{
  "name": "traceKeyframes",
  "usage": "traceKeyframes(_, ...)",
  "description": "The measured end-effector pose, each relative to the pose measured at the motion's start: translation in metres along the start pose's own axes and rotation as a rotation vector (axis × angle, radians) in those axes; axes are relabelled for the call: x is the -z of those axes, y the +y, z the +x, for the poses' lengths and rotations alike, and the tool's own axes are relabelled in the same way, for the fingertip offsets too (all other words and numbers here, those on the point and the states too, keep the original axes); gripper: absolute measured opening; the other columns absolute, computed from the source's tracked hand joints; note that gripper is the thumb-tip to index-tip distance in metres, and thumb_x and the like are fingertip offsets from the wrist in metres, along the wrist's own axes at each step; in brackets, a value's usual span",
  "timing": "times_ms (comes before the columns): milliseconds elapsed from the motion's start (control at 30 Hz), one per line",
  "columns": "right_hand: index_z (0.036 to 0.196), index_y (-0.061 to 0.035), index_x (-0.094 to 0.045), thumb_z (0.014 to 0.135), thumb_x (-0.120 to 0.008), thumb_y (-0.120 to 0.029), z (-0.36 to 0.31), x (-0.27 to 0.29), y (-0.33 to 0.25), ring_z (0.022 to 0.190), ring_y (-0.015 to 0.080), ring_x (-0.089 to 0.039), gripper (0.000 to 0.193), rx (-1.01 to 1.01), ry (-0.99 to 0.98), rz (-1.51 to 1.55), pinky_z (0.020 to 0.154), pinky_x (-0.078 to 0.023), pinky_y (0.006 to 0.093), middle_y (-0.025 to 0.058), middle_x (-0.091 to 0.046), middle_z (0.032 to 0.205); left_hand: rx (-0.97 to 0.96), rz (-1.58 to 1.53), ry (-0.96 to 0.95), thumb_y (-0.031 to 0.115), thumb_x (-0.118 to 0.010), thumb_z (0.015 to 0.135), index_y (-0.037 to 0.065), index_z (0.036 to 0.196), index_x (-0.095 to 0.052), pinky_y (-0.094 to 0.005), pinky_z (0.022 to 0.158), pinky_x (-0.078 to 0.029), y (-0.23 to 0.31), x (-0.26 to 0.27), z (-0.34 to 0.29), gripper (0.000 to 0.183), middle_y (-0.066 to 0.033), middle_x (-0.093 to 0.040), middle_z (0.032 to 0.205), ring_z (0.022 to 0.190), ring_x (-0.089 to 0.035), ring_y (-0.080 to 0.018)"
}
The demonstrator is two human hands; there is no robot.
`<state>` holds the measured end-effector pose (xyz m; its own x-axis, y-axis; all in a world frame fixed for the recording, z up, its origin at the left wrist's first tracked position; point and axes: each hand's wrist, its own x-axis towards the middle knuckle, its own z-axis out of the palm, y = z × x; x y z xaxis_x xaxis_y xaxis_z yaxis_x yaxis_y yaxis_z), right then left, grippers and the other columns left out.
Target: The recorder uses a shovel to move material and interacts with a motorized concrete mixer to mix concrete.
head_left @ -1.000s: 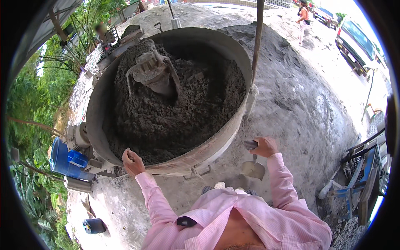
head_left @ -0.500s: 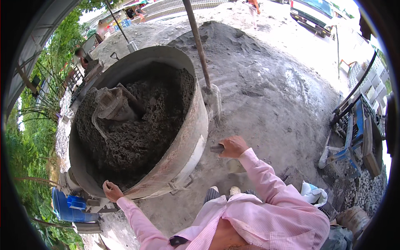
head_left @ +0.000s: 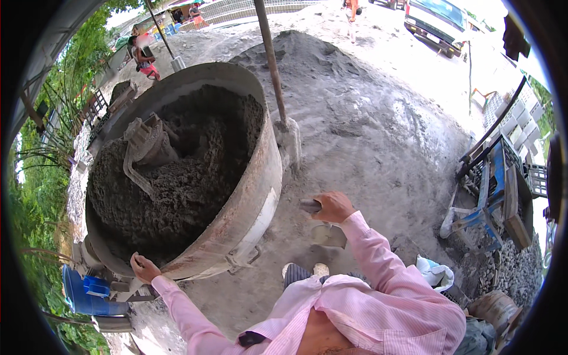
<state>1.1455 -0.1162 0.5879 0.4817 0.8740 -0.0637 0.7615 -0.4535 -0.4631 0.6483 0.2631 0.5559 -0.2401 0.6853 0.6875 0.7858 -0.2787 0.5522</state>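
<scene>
Swinging rightward over the last second, the view has carried the mixer drum [head_left: 236, 201] of wet mortar [head_left: 171, 189] left; its near rim is touched by the loosely curled left hand [head_left: 144, 267], while a trowel [head_left: 324, 229] stays grasped in the right hand [head_left: 335, 206].

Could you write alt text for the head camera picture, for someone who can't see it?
Seen from above, a person in a pink shirt stands beside a large round mixer drum of dark wet concrete, left hand on its rim, right hand gripping a trowel. Grey sand covers the ground beyond.
</scene>
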Motion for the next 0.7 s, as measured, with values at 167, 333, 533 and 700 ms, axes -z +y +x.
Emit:
traceKeyframes(167,0.09,-0.0076,-0.067,0.067,-0.076,-0.035,-0.009,-0.004,0.004,0.083,0.0366,-0.066,0.037,-0.001,0.073,0.009,0.074,-0.049,0.0476,0.0166,-0.068,0.082,0.018,-0.042,-0.001,0.026,-0.052,0.096,0.004,0.109,-0.069,-0.0359,0.076,-0.051,-0.001,-0.003,-0.002,0.031,-0.0124,-0.07,0.103,0.086,-0.065,-0.0262)
traceKeyframes(333,0.09,-0.008,-0.067,0.067,-0.075,-0.035,-0.018,-0.001,-0.004,0.083,0.0361,-0.066,0.036,-0.014,0.013,0.011,0.074,-0.049,0.0472,0.0162,-0.068,0.083,0.018,-0.029,0.049,0.025,-0.052,0.096,0.003,0.108,-0.069,-0.0367,0.076,-0.051,-0.016,0.0,0.002,0.031,-0.0141,-0.07,0.104,0.087,-0.065,-0.0275)
traceKeyframes(533,0.09,-0.0087,-0.067,0.067,-0.075,-0.036,-0.023,-0.015,0.002,0.08,0.0355,-0.067,0.037,0.024,-0.005,0.0,0.072,-0.05,0.0464,0.0152,-0.069,0.08,-0.009,0.002,0.072,0.024,-0.051,0.096,0.004,0.107,-0.07,-0.0363,0.074,-0.051,-0.002,-0.002,-0.003,0.03,-0.0139,-0.071,0.103,0.086,-0.066,-0.0273)
traceKeyframes(700,0.09,-0.0077,-0.068,0.068,-0.076,-0.036,-0.026,-0.016,-0.006,0.08,0.0356,-0.067,0.037,0.058,-0.031,-0.011,0.07,-0.051,0.0464,0.0161,-0.069,0.081,0.034,0.001,0.069,0.024,-0.052,0.095,0.005,0.107,-0.07,-0.0362,0.072,-0.051,0.0,-0.001,-0.004,0.029,-0.0124,-0.071,0.1,0.082,-0.066,-0.0256)
